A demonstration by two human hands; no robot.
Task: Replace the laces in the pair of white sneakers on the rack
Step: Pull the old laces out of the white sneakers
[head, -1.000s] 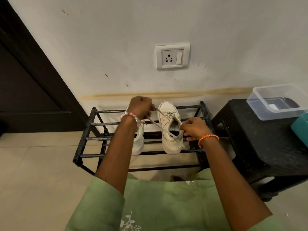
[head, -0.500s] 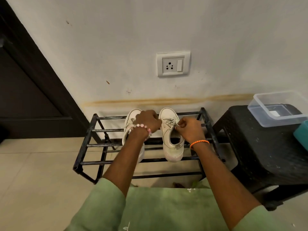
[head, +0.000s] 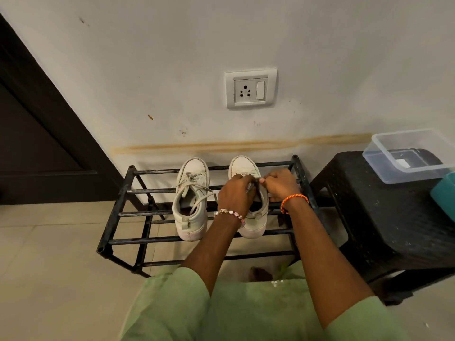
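Note:
Two white sneakers stand side by side, toes to the wall, on a black metal rack [head: 115, 212]. The left sneaker [head: 190, 200] shows its white lace loosely threaded, ends trailing to the right. Over the tongue of the right sneaker [head: 251, 225] both my hands meet. My left hand [head: 235, 193] has its fingers curled and pinches the lace at the shoe's upper eyelets. My right hand [head: 280, 184] pinches the lace from the other side. The lace between the fingers is mostly hidden.
A black plastic stool [head: 384, 217] stands right of the rack, carrying a clear plastic container [head: 403, 156] and a teal object [head: 444, 193] at the frame edge. A wall socket [head: 250, 89] is above. A dark door [head: 29, 143] is at the left; tiled floor lies in front.
My hands came together from pulling the lace apart and now sit close over the right sneaker's tongue. My left hand moved right, uncovering the left sneaker.

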